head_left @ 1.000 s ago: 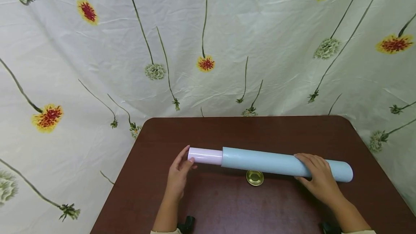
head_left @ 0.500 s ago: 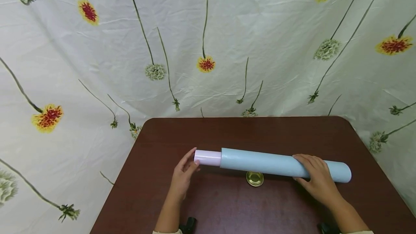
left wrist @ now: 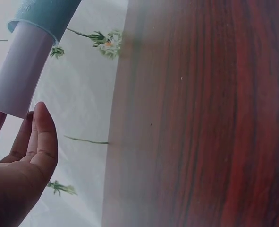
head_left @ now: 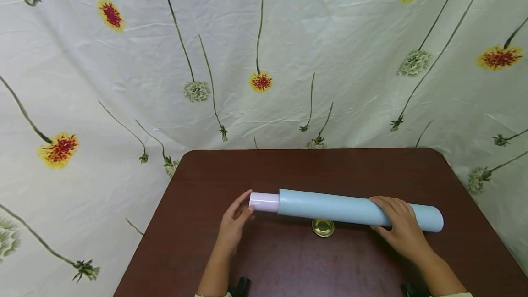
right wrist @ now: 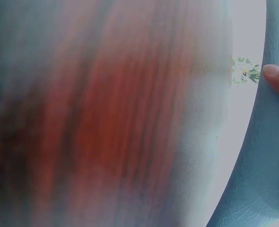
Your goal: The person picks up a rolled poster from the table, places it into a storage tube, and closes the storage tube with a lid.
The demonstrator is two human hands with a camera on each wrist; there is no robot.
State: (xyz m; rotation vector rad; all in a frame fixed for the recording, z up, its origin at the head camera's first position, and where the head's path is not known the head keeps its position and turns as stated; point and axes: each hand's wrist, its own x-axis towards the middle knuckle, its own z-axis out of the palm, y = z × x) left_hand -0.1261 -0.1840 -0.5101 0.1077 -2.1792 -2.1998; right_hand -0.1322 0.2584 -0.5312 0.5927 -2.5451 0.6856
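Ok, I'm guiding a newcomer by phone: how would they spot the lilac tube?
Find the brown table, then the long blue tube in the right hand. The lilac tube sticks out of that tube's left end, by the left hand; it is visibly slimmer.

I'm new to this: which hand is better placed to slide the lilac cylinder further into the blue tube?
Probably the left hand: its fingers touch the exposed end of the lilac cylinder; the right hand grips the blue tube near its other end.
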